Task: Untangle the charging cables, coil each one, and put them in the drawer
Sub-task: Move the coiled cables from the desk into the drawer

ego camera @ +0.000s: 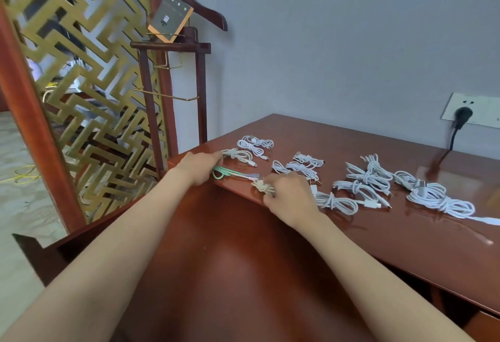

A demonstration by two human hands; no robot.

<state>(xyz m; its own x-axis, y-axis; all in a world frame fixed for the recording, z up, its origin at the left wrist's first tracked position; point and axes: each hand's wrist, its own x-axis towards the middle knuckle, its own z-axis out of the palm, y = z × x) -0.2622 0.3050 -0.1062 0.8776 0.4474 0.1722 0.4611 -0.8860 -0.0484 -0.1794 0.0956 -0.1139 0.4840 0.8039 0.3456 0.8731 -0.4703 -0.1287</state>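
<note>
Leaning in over the polished red-brown desk [351, 236], the person has both bare arms stretched out to its near left corner. The left hand [198, 169] lies right at that corner, fingers close together and bent over the looped end of a green cable [230, 172], gripping it; the fingertips touch a white coil [239, 155] just behind. The green cable runs along the front edge toward the right hand [290, 192], whose fingers curl round a cream knotted cable [261, 186] sitting on that same edge. How the thumbs lie I cannot tell from here. Spread over the desk from the left edge toward the right are many white coiled cables [336, 202], each tied in its own bundle and lying apart or just beside its neighbours, with the largest bundle [435, 198] nearest the right. At the back right, a black plug [463, 117] sits in a wall socket [480, 110], its cord dropping to the desk's rear edge. Beyond the left edge stand a dark wooden valet stand [150, 114] and a gold lattice screen [81, 70].
</note>
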